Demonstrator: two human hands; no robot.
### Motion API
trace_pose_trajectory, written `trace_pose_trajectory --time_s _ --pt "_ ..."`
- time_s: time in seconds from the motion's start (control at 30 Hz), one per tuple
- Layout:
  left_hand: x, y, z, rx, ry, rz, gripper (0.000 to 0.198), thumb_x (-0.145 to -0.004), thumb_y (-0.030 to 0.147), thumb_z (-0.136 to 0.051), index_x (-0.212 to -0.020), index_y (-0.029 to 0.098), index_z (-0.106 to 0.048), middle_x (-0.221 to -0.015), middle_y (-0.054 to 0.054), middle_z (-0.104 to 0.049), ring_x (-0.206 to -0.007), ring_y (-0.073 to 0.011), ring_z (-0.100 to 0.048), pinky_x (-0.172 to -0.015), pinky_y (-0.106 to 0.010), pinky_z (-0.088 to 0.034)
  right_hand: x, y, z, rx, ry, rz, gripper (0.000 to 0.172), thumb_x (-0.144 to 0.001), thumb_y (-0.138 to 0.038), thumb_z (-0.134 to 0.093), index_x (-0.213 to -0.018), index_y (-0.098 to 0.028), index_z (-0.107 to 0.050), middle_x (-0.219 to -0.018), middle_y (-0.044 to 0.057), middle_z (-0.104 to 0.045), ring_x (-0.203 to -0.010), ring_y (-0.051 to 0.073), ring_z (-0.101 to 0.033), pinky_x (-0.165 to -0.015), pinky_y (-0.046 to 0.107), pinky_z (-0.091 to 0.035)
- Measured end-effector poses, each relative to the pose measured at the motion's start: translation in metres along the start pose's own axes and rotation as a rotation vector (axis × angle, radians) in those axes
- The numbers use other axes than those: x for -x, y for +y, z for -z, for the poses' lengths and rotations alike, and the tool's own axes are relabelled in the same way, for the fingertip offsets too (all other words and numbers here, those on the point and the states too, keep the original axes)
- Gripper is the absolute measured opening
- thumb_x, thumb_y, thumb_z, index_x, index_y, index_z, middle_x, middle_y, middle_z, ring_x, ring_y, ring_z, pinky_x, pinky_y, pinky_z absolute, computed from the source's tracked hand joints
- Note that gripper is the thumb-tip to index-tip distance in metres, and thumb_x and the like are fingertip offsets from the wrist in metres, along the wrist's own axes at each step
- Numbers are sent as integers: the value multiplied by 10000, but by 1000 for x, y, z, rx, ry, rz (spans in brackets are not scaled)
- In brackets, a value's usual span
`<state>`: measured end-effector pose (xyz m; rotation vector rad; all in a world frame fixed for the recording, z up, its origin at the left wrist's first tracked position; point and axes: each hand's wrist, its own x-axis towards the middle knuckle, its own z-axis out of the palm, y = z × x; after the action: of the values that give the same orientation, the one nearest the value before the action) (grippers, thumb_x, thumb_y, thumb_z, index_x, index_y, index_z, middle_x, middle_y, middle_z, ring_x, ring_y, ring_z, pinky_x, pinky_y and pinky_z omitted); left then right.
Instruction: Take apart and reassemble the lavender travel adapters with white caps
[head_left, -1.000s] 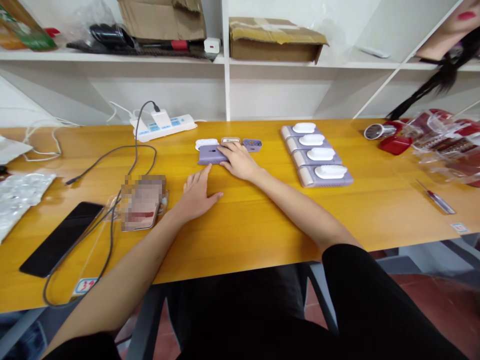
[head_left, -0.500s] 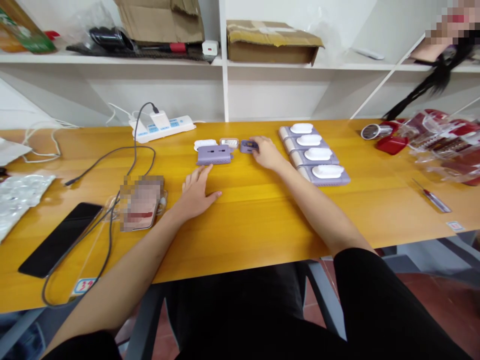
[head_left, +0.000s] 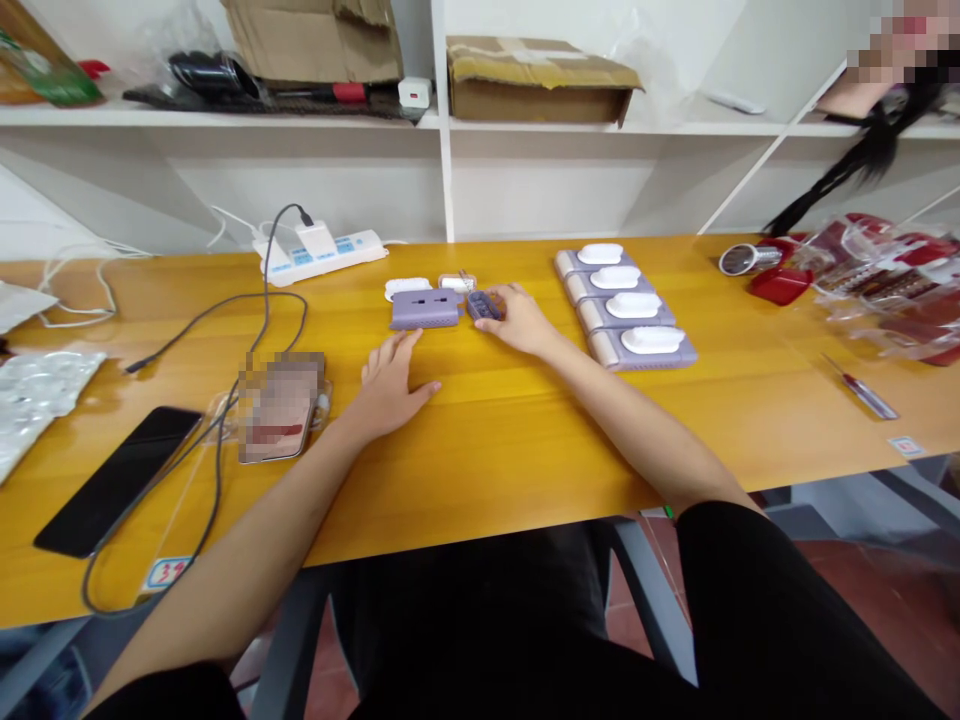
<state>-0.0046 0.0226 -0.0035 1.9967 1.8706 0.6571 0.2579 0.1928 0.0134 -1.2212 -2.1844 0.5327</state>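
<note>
My right hand (head_left: 520, 318) grips a small purple oval shell (head_left: 484, 306), tilted so its hollow dark inside faces me. Just left of it lies a purple rectangular casing (head_left: 424, 309) with two dark slots. Behind the casing are a white oval piece (head_left: 407, 288), partly hidden, and a small clear-and-white oval piece (head_left: 457, 284). My left hand (head_left: 394, 385) rests on the table with its fingers spread and holds nothing; the fingertips are close to the casing's front edge.
Several purple blocks with white oval tops (head_left: 626, 305) stand in a row on the right. A screwdriver (head_left: 866, 394) and bagged red-capped parts (head_left: 862, 270) lie farther right. At left are a power strip (head_left: 322, 256), a grey cable (head_left: 220, 450), and a black phone (head_left: 116, 482).
My right hand has lifted the purple oval shell a little, moved it left toward the casing and tipped it toward me. My left hand stays where it was.
</note>
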Motion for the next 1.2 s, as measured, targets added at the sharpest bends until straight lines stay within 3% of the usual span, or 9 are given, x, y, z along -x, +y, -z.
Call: trace_pose_trajectory --time_s 0.23,0.43,0.67,0.8,1.0,1.07,1.2 --pt "0 -1 -2 5 15 -7 898 -1029 506 -738 -1823 320 -363 -1883 -193 -388 -1723 -491 -393 -1375 -780 -351 -7 -7 -16 -6 27 11 639 -917 -299 -954 -1499 -192 -714 -1466 185 -767 -1413 363 -736 -1309 593 -538" --pt "0 0 -1 -5 4 4 891 -1031 515 -732 -1820 319 -369 -1882 -191 -387 -1726 -491 -397 -1376 -769 -359 -9 -10 -22 -18 34 -15 677 -933 -306 -947 -1531 -135 -679 -1504 215 -716 -1425 351 -718 -1326 552 -521" --pt "-4 1 -1 -23 20 15 913 -1024 532 -723 -1836 303 -375 -1885 -197 -383 -1720 -502 -396 -1366 -773 -366 -14 -8 -26 -24 40 -21 690 -942 -374 -937 -1540 -157 -671 -1505 212 -702 -1428 368 -708 -1324 576 -519" --pt "-12 -1 -5 -62 46 48 853 -1047 575 -674 -1822 305 -444 -1874 -198 -382 -1695 -523 -408 -1341 -786 -385 -18 -4 -28 -25 46 -18 672 -939 -394 -937 -1529 -185 -692 -1483 200 -723 -1398 369 -726 -1313 600 -534" --pt "-24 -5 -8 -94 148 90 776 -1043 584 -684 -1761 307 -579 -1705 -216 -498 -1598 -517 -481 -1327 -783 -403 -22 -4 -29 -28 44 -15 662 -943 -372 -931 -1531 -169 -703 -1472 204 -742 -1402 368 -734 -1307 586 -543" --pt "-26 -4 -8 -91 178 94 757 -1050 570 -691 -1755 313 -591 -1737 -222 -453 -1618 -524 -460 -1337 -789 -389 -21 -5 -29 -34 38 -26 708 -943 -374 -931 -1563 -146 -679 -1522 229 -722 -1438 368 -722 -1318 570 -535" --pt "-32 -5 -6 -51 180 84 795 -1047 513 -730 -1799 365 -520 -1928 -184 -218 -1752 -563 -301 -1377 -811 -323 -22 -2 -25 -53 5 25 951 -883 -391 -975 -1710 -169 -560 -1689 250 -628 -1622 402 -603 -1394 614 -447"
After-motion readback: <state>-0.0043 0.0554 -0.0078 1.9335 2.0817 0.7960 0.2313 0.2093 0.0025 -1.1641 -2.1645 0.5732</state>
